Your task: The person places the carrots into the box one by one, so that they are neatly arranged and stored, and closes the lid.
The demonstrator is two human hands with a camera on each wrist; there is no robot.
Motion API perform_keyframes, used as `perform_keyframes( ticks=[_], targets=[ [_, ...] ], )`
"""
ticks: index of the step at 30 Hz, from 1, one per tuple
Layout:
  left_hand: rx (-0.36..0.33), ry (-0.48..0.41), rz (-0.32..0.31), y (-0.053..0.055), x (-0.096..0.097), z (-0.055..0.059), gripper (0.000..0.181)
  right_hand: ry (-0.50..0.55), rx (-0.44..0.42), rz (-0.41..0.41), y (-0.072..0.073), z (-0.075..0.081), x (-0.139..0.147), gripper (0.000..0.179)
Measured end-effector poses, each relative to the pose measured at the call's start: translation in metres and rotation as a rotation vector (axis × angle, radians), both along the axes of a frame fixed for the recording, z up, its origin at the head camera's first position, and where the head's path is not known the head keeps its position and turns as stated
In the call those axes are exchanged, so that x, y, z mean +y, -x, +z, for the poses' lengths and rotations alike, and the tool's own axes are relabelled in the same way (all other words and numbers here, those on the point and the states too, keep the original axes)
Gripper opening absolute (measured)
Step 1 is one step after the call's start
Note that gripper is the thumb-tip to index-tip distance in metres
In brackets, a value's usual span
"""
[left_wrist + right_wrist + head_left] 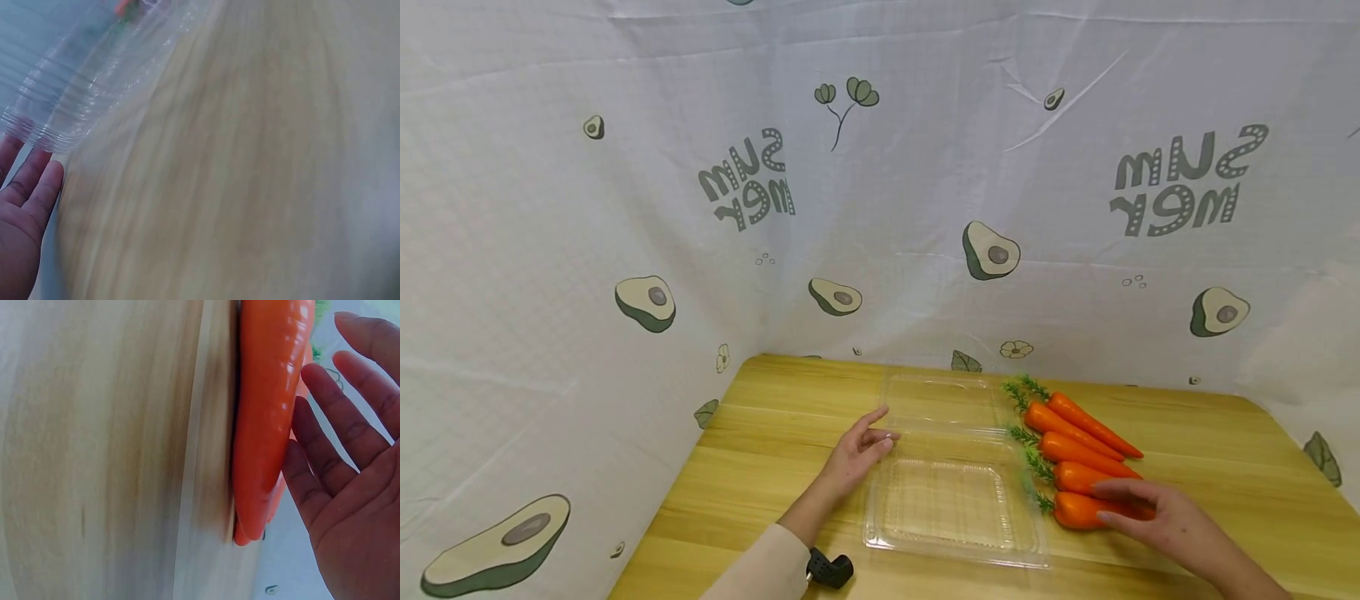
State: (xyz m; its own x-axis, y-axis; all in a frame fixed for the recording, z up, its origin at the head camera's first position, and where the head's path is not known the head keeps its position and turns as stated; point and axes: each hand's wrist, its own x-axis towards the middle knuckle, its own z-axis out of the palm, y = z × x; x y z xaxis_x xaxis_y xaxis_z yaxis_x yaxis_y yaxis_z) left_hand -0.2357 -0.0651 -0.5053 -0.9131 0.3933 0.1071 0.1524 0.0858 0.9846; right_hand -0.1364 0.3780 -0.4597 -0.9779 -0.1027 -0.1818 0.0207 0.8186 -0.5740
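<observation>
A clear plastic clamshell box (955, 556) lies unfolded on the table, its lid (942, 398) flat on the far side. At the box's left edge is my left hand (853, 457), fingers loosely extended; in the left wrist view its fingertips meet the clear plastic (94, 87). Several orange carrots (1078, 450) with green tops lie in a row to the right of the box. My right hand (1176, 525) reaches over the nearest carrot (1075, 510). In the right wrist view its relaxed fingers (334, 412) are beside that carrot (269, 412), not curled round it.
The wooden table (760, 408) is bounded behind and at the sides by a white cloth (910, 183) printed with avocados. A black device (831, 571) is strapped at the left wrist, by a light sleeve (767, 567).
</observation>
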Motion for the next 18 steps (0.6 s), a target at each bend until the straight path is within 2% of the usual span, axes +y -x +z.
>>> perform_keyframes(
  ticks=[9, 18],
  targets=[
    [-0.045, -0.082, 0.016, 0.004, 0.009, -0.009, 0.045, -0.086, 0.054, 0.024, 0.002, -0.005, -0.005, 0.043],
    [-0.098, -0.210, 0.055, 0.008, 0.015, -0.015, 0.041, -0.107, 0.094, 0.043, 0.001, -0.008, -0.009, 0.043]
  ],
)
